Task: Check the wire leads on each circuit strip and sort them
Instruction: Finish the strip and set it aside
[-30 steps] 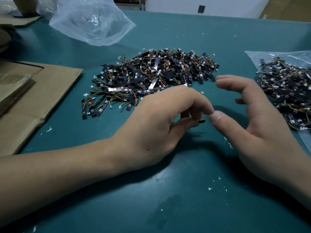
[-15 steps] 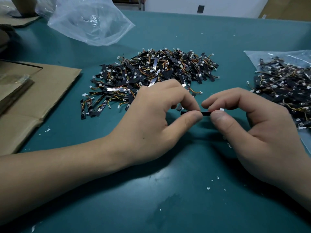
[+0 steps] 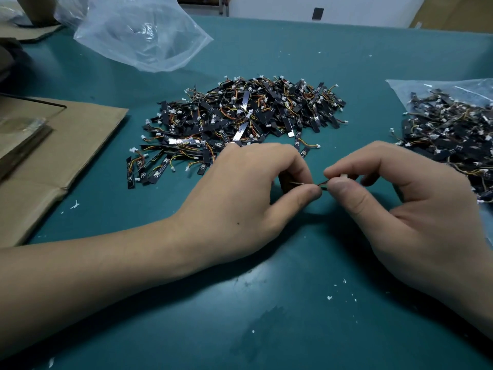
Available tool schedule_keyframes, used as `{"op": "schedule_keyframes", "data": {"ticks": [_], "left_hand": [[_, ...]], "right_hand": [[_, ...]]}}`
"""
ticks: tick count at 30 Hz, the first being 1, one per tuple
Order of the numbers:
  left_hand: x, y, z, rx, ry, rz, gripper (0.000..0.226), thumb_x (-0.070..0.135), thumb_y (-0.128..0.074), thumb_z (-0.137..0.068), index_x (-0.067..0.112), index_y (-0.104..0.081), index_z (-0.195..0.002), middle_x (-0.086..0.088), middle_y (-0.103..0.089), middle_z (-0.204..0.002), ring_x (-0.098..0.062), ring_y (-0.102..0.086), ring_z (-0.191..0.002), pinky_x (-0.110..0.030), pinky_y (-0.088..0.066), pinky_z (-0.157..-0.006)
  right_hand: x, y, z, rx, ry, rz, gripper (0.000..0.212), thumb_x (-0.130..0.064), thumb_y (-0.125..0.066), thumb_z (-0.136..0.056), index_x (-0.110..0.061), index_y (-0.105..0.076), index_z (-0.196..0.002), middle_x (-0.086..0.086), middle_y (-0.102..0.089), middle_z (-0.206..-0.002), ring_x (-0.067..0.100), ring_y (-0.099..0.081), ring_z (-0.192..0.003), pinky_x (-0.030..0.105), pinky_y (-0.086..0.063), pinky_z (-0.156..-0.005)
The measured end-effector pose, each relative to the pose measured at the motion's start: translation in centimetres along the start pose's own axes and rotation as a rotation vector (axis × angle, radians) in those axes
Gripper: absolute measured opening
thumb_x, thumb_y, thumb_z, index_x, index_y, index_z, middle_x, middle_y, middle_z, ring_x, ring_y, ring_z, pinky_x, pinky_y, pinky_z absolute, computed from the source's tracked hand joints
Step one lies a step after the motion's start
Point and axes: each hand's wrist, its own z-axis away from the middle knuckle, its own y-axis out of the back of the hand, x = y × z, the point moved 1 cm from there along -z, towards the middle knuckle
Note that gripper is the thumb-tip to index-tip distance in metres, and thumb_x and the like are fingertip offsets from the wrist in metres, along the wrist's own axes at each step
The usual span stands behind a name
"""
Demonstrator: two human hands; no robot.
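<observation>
My left hand (image 3: 240, 198) pinches one black circuit strip (image 3: 296, 183) between thumb and forefinger; most of the strip is hidden under the fingers. My right hand (image 3: 416, 206) pinches that strip's wire leads (image 3: 323, 182) near their white connector (image 3: 344, 176). The two hands almost touch just above the green table. A large heap of black strips with orange and yellow wires (image 3: 245, 118) lies behind my left hand. A second heap of strips (image 3: 450, 134) lies on a clear plastic sheet at the right.
Flattened cardboard (image 3: 53, 156) covers the table's left side. A crumpled clear plastic bag (image 3: 144, 33) lies at the back left. Small white flecks dot the green table (image 3: 266, 303) near me.
The hands have closed in on each other. My right hand, open a second ago, now pinches the wire end while my left turns the strip edge-on.
</observation>
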Motion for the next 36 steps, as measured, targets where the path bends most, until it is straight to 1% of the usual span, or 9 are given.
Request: {"op": "schedule_keyframes", "data": {"ticks": [2,5,7,11,17,22,25,29,36], "left_hand": [[0.23,0.29,-0.08,0.029,-0.017,0.057,0.009,0.031,-0.071,-0.093,0.023,-0.070,-0.091,0.021,-0.061,-0.081,0.003,-0.054,-0.077,-0.021,-0.045,-0.074],[0.46,0.66,-0.11,0.072,-0.022,0.115,0.007,0.024,-0.074,-0.093,0.019,-0.071,-0.089,0.019,-0.063,-0.080,-0.003,-0.057,-0.075,-0.014,-0.043,-0.070],[0.54,0.73,-0.11,0.068,-0.023,0.130,0.007,0.023,-0.075,-0.093,0.018,-0.072,-0.088,0.019,-0.064,-0.079,-0.003,-0.058,-0.075,-0.011,-0.040,-0.070],[0.56,0.74,-0.16,0.033,-0.001,0.179,0.006,0.023,-0.076,-0.093,0.017,-0.073,-0.093,0.018,-0.063,-0.079,-0.007,-0.060,-0.075,-0.008,-0.037,-0.069],[0.21,0.84,-0.36,0.032,0.062,0.272,0.008,0.013,-0.075,-0.092,0.015,-0.071,-0.086,0.021,-0.058,-0.074,-0.001,-0.055,-0.069,-0.006,-0.038,-0.066],[0.23,0.86,-0.33,0.016,0.073,0.299,0.007,0.013,-0.075,-0.092,0.017,-0.069,-0.092,0.016,-0.061,-0.076,-0.006,-0.058,-0.070,-0.008,-0.038,-0.065],[0.33,0.95,-0.30,0.017,0.037,0.283,0.008,0.014,-0.078,-0.090,0.017,-0.070,-0.089,0.021,-0.059,-0.075,-0.001,-0.057,-0.070,-0.007,-0.038,-0.066],[0.45,0.95,-0.29,0.022,0.025,0.258,0.015,0.024,-0.083,-0.086,0.017,-0.071,-0.089,0.023,-0.059,-0.077,-0.003,-0.058,-0.071,-0.007,-0.037,-0.068],[0.45,0.91,-0.39,0.016,0.030,0.252,0.010,0.017,-0.080,-0.090,0.017,-0.071,-0.084,0.023,-0.058,-0.074,0.001,-0.056,-0.069,-0.006,-0.038,-0.066]], "right_hand": [[0.00,0.07,0.05,0.028,-0.038,-0.043,0.008,-0.031,-0.065,-0.096,-0.035,-0.067,-0.103,-0.022,-0.067,-0.090,-0.001,-0.063,-0.088,0.013,-0.043,-0.081],[0.22,0.02,0.01,0.002,-0.140,-0.119,0.017,-0.037,-0.072,-0.091,-0.033,-0.068,-0.107,-0.020,-0.070,-0.094,0.007,-0.067,-0.088,0.024,-0.049,-0.080],[0.48,-0.06,-0.09,-0.034,-0.176,-0.119,0.010,-0.036,-0.073,-0.089,-0.032,-0.070,-0.098,-0.018,-0.072,-0.093,0.007,-0.067,-0.085,0.024,-0.050,-0.078],[0.44,-0.11,-0.07,-0.031,-0.138,-0.112,0.005,-0.034,-0.068,-0.092,-0.029,-0.068,-0.089,-0.015,-0.070,-0.090,0.008,-0.065,-0.082,0.021,-0.048,-0.076],[0.91,-0.09,0.10,0.006,-0.209,-0.222,0.001,-0.028,-0.068,-0.094,-0.029,-0.068,-0.094,-0.001,-0.072,-0.085,0.024,-0.066,-0.078,0.036,-0.054,-0.075],[0.83,-0.16,0.06,-0.012,-0.227,-0.232,0.008,-0.027,-0.068,-0.094,-0.035,-0.066,-0.094,-0.002,-0.073,-0.088,0.023,-0.069,-0.081,0.038,-0.055,-0.076],[0.81,-0.10,0.13,-0.022,-0.224,-0.250,0.003,-0.034,-0.066,-0.094,-0.032,-0.065,-0.095,0.001,-0.072,-0.086,0.028,-0.067,-0.081,0.041,-0.055,-0.077],[0.68,-0.09,0.11,-0.037,-0.198,-0.214,0.008,-0.039,-0.062,-0.093,-0.031,-0.064,-0.094,-0.002,-0.070,-0.086,0.023,-0.065,-0.078,0.034,-0.053,-0.075],[0.65,-0.18,0.13,-0.033,-0.166,-0.176,0.006,-0.026,-0.067,-0.095,-0.032,-0.066,-0.095,-0.005,-0.072,-0.090,0.018,-0.067,-0.080,0.029,-0.053,-0.074]]}}
